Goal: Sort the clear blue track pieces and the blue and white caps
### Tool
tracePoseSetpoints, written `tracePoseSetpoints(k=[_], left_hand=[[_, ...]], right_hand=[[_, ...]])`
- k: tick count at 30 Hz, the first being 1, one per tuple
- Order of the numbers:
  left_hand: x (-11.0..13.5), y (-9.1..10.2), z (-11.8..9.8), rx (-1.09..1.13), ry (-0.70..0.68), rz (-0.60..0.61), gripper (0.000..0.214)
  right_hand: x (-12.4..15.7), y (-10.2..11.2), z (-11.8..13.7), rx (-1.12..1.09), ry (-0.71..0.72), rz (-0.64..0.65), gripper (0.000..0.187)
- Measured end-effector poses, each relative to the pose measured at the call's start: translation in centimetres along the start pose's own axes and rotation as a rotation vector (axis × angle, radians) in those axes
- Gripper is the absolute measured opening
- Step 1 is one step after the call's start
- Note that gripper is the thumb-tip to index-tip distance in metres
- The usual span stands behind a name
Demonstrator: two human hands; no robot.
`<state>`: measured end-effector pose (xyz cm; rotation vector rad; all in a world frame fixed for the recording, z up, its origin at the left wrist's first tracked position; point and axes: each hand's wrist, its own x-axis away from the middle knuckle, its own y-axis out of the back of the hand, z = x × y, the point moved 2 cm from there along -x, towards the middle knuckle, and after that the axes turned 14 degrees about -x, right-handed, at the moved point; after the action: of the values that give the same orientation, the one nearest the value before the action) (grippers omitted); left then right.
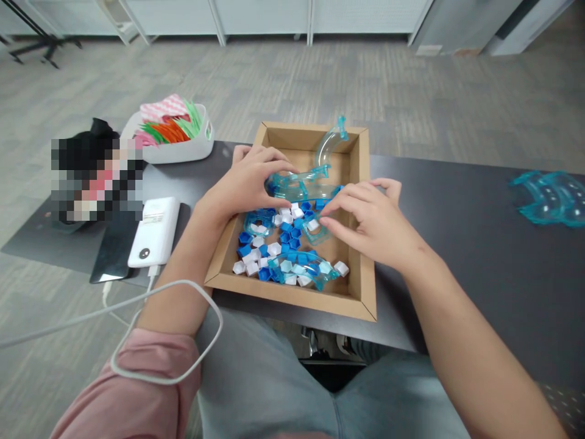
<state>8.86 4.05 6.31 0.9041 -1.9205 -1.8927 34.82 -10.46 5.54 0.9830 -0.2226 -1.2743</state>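
A shallow cardboard box [292,297] holds many small blue and white hexagonal pieces [274,249] and several clear blue plastic parts. At the box's left side, my left hand [256,177] is closed round a clear blue plastic tube piece [297,190], thumb below it and fingers above. My right hand [370,216] reaches over the right wall with thumb and fingertips nearly together, close to the tube's right end and a clear square-based part [315,233]; what they pinch is hidden. A curved clear tube [326,146] leans in the far corner, and a curved clear track piece [304,267] lies near the front.
Several clear blue curved parts [551,198] lie on the dark table [448,244] at the right. Leftward are a white power bank [154,231], a dark phone [114,250] and a white basket [183,153] of coloured strips. A white cable [183,283] loops over my left forearm.
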Motion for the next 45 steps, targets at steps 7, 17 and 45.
tracePoseSetpoints(k=[7,17,45], left_hand=[[0.0,-0.3,0.1,-0.003,-0.058,0.025,0.041],[0.1,-1.1,0.6,-0.070,-0.012,0.033,0.035],[-1.6,-1.1,1.8,1.011,0.263,-0.392,0.064]], right_hand=[[-0.1,0.3,-1.7,0.085,-0.061,-0.076,0.022],[-0.3,0.0,-2.8,0.059,-0.100,-0.087,0.019],[-0.5,-0.1,-3.2,-0.022,-0.133,-0.073,0.033]])
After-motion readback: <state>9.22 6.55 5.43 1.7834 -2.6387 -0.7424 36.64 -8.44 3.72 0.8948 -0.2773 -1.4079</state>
